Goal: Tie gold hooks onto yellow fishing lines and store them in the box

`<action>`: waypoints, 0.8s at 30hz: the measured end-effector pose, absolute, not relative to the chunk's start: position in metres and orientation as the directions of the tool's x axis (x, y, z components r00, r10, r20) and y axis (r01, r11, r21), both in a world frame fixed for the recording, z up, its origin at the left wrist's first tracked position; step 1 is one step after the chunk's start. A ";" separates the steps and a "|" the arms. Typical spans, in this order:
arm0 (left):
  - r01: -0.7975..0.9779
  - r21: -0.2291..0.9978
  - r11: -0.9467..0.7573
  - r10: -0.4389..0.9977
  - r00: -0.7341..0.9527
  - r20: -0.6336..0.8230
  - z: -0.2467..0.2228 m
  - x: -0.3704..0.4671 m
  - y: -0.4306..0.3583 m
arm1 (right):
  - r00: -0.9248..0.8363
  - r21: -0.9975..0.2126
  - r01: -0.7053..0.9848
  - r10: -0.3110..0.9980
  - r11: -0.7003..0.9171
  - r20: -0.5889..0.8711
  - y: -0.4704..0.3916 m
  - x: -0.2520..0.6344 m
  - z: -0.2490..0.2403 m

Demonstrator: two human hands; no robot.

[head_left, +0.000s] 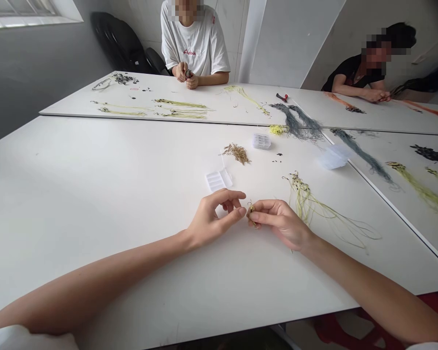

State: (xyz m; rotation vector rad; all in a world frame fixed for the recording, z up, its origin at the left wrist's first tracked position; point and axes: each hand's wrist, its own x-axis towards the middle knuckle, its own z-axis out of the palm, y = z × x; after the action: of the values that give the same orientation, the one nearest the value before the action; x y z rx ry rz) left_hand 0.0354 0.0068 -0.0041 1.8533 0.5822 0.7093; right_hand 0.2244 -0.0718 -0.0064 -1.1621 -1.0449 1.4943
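My right hand (282, 223) pinches a small cluster of fish hooks (252, 209) between thumb and fingers, with a hook tip standing up above the fingertips. Just left of it is my left hand (215, 211), its thumb and forefinger apart and the other fingers curled; I see nothing in it. Beyond the right hand lies a bundle of yellow-green lines with hooks (301, 187), its strands trailing to the right. A small white compartment box (215, 181) stands with its lid open past the left hand. Farther back is a loose heap of gold-coloured hooks (237, 152).
A clear lidded box (262, 141), a yellow tangle (277, 130) and grey-blue line bundles (295, 119) lie toward the back. A translucent plastic piece (334, 156) rests near the right table seam. Two people (195, 43) work across the tables, one at far right.
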 end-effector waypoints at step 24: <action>0.016 0.997 0.073 0.529 0.847 -0.052 -0.007 0.042 -0.007 | 0.020 -0.962 -0.250 0.993 -0.105 -0.113 -0.072 0.224 -0.009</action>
State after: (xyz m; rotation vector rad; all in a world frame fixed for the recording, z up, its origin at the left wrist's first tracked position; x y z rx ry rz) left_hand 0.0425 -0.0075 -0.0071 1.4601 0.4628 0.4065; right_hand 0.2237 -0.0721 -0.0091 -1.1145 -0.9427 1.3720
